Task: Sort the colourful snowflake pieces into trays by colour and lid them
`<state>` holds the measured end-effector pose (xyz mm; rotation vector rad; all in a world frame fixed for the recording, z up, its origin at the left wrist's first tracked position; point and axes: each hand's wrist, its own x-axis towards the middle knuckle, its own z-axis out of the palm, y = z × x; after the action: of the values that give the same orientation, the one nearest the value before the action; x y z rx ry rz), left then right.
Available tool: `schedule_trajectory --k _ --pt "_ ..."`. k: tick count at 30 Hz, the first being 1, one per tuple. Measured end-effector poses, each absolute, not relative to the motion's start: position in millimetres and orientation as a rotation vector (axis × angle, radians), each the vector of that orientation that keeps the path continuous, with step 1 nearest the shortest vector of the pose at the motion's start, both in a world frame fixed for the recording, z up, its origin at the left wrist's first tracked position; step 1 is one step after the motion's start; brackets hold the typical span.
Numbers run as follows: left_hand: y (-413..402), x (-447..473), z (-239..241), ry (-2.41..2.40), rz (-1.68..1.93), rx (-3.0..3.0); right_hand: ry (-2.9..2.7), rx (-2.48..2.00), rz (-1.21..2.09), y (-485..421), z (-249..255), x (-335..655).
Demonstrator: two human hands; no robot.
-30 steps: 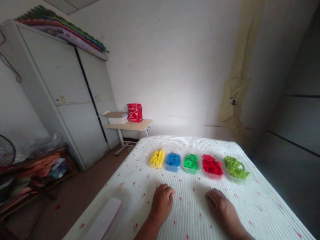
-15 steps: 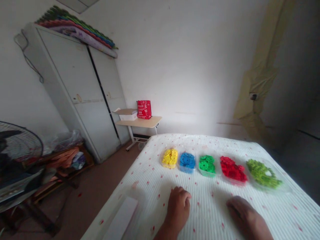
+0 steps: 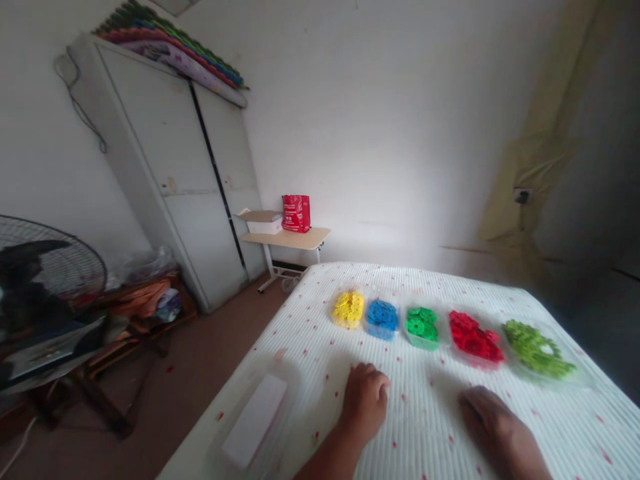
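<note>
My left hand [image 3: 365, 402] rests on the patterned table cover, fingers curled into a loose fist, with nothing visible in it. To the right, my right hand [image 3: 493, 420] also lies closed on the cover, its fingers tucked under and slightly blurred. Beyond both hands stands a row of clear plastic tubs of toothed plastic discs: yellow discs [image 3: 349, 307], blue discs [image 3: 383, 313], green discs [image 3: 422, 323], red discs [image 3: 475, 335] and light green discs [image 3: 535, 347]. Neither hand touches a tub. A pale rectangular box [image 3: 256, 420] lies left of my left hand.
The white ribbed table cover [image 3: 310, 347] has small red marks. A fan [image 3: 50, 267] and a cluttered low shelf [image 3: 145, 313] stand at left. Behind are a metal cabinet [image 3: 165, 153] and a small table [image 3: 295, 238] bearing a red bag [image 3: 296, 213] and a white box [image 3: 264, 225].
The view has shifted slightly, so everything sits a little further right in the frame and more of the pale box shows. Both hands stay in place, closed.
</note>
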<state>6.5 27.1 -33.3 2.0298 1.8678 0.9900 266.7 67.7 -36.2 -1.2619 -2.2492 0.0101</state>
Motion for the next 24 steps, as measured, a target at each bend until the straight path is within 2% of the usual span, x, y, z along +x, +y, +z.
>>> schedule_trajectory --k 6,10,13,16,20,24 --pt "15.1 11.3 -22.9 1.915 0.819 2.152 -2.253 -1.277 0.118 73.3 -39.8 272.0" --pt "-20.3 7.2 3.1 1.991 0.776 2.198 -2.242 -1.269 0.153 73.7 -38.6 272.5" --pt "-59.0 -18.2 27.3 2.252 0.831 2.099 -2.249 -1.254 0.130 73.8 -37.4 271.5" --pt "-95.0 -58.2 42.4 2.615 0.703 1.818 -2.265 -1.245 0.112 73.5 -36.6 270.7" --pt "-125.7 -103.4 39.7 2.885 0.395 1.532 -2.270 -1.259 0.086 70.4 -33.7 270.9" --pt "-134.6 -124.2 24.1 2.883 0.250 1.420 -2.288 -1.182 0.077 62.3 -27.8 260.2"
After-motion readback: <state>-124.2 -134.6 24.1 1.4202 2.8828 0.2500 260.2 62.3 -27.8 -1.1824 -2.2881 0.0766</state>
